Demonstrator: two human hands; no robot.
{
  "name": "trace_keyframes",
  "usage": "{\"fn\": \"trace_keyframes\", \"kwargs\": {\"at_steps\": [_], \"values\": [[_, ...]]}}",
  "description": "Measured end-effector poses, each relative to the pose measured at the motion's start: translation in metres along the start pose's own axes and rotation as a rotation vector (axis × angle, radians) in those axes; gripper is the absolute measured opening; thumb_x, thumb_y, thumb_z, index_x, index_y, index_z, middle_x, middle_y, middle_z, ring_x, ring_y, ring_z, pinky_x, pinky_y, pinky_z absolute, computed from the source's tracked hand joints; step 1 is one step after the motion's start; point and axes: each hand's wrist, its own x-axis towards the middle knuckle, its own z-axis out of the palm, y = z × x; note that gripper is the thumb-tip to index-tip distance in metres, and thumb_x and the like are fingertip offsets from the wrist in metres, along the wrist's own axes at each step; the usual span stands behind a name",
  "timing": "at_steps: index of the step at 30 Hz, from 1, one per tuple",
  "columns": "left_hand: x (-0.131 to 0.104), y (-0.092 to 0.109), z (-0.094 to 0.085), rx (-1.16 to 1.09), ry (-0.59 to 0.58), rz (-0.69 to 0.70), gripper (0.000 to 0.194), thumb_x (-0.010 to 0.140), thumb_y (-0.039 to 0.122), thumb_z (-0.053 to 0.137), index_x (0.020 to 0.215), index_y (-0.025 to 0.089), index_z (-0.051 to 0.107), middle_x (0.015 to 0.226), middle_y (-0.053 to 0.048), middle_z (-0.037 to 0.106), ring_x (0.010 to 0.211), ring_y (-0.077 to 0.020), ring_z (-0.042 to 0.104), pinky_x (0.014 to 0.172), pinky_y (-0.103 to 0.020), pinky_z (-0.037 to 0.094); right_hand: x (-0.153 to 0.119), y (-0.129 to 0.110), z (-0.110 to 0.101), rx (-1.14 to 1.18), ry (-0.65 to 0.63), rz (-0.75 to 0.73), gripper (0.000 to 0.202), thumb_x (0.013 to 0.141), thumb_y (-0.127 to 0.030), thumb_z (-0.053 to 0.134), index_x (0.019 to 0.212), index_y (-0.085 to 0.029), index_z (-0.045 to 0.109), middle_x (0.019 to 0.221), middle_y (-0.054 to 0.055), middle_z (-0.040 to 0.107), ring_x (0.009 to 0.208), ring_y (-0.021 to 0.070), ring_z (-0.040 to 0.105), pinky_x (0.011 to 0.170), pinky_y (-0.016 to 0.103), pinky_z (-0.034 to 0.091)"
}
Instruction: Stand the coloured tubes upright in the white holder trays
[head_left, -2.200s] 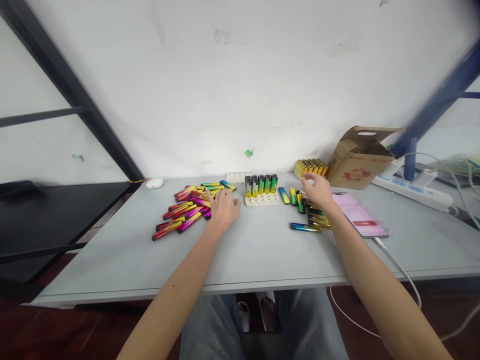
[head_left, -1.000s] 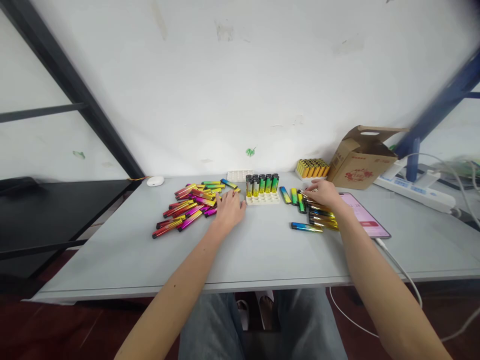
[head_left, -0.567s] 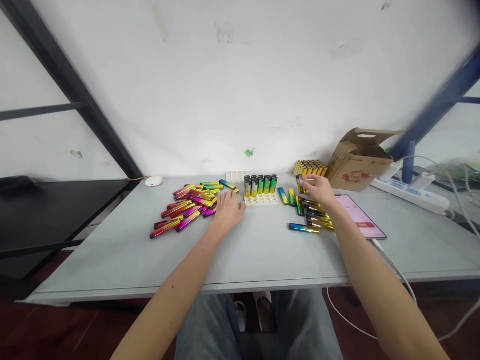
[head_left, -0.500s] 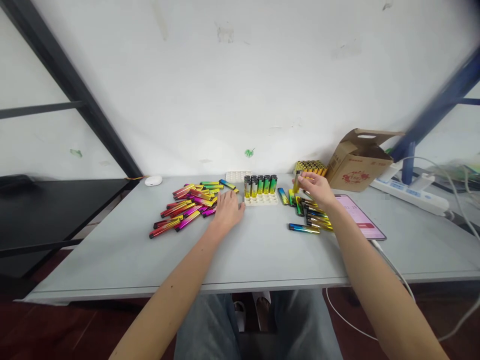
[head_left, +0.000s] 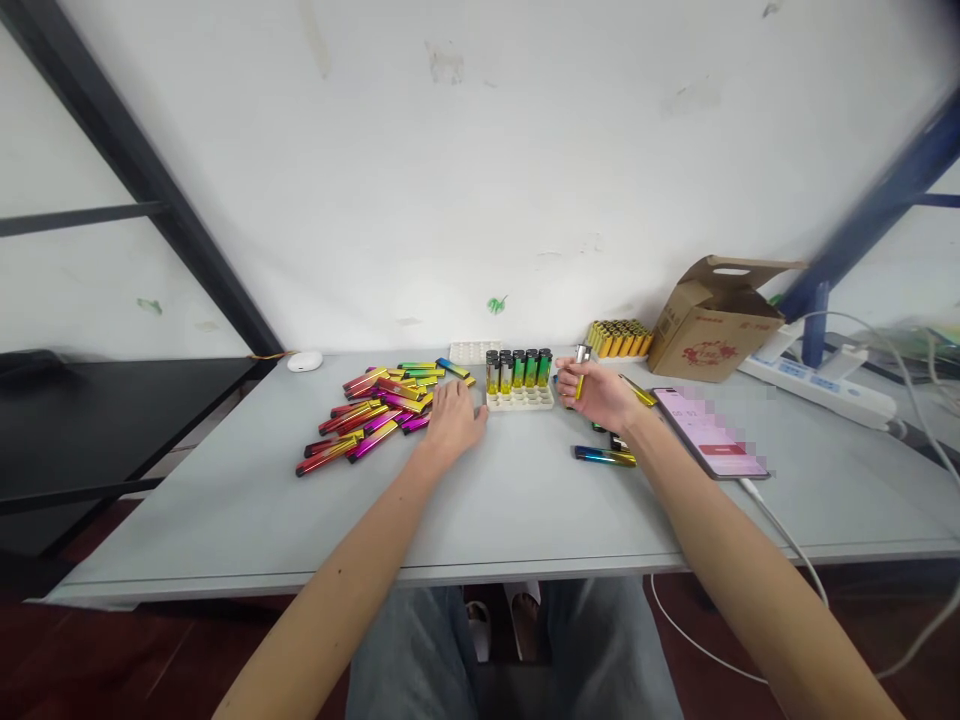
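Note:
My right hand (head_left: 604,395) pinches a lighter (head_left: 582,368) upright, its metal top showing above the fingers. Just left of it, a white holed tray (head_left: 521,405) carries several green-and-yellow lighters (head_left: 531,368) standing in its back rows, with bare holes along the front. My left hand (head_left: 454,420) lies on the table with fingers stretched out, its thumb close to the tray's left edge. Beside that hand spreads a pile of red, purple and yellow lighters (head_left: 390,400). A blue-and-yellow lighter (head_left: 604,456) lies below my right hand, which covers most of the other loose ones there.
At the back right stands a block of yellow lighters (head_left: 621,338) next to an opened cardboard box (head_left: 716,335). A phone (head_left: 705,430) with a cable, a power strip (head_left: 817,388) and a white case (head_left: 305,362) are also on the table. Another white tray (head_left: 476,351) sits by the wall.
My right hand has moved left and slightly down with the lighter, toward the tray, uncovering the yellow block behind. My left hand stays in nearly the same place.

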Motion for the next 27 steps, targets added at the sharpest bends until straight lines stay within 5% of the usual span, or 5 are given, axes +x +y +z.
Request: {"fn": "trace_keyframes", "kwargs": {"at_steps": [3,10,27], "values": [[0.000,0.001,-0.001,0.017,-0.002,-0.007,0.036,0.090,0.033,0.048,0.116,0.009,0.050,0.119,-0.019,0.056,0.121,-0.0310,0.050,0.112,-0.045,0.028,-0.002,0.003,0.005,0.058,-0.108,0.087,0.008,0.071,-0.020,0.058,0.073,-0.020,0.051,0.060,-0.005,0.028,0.050,0.0089,0.027,0.044,0.020,0.029],[-0.001,0.001,0.000,0.049,0.017,0.001,0.033,0.089,0.034,0.049,0.113,0.011,0.051,0.118,-0.018,0.056,0.118,-0.0308,0.051,0.108,-0.045,0.032,0.002,0.012,0.010,0.108,-0.174,0.154,0.053,0.083,-0.068,0.038,0.058,-0.023,0.027,0.051,-0.007,0.016,0.045,0.0085,0.012,0.038,0.020,0.017],[-0.002,0.001,0.000,0.060,0.019,-0.013,0.029,0.089,0.034,0.049,0.109,0.013,0.051,0.116,-0.017,0.056,0.117,-0.0314,0.050,0.103,-0.044,0.035,0.008,0.027,0.028,0.009,0.001,0.159,0.043,0.084,-0.053,0.035,0.055,-0.024,0.023,0.049,-0.009,0.012,0.042,0.0081,0.007,0.036,0.020,0.011]]}}
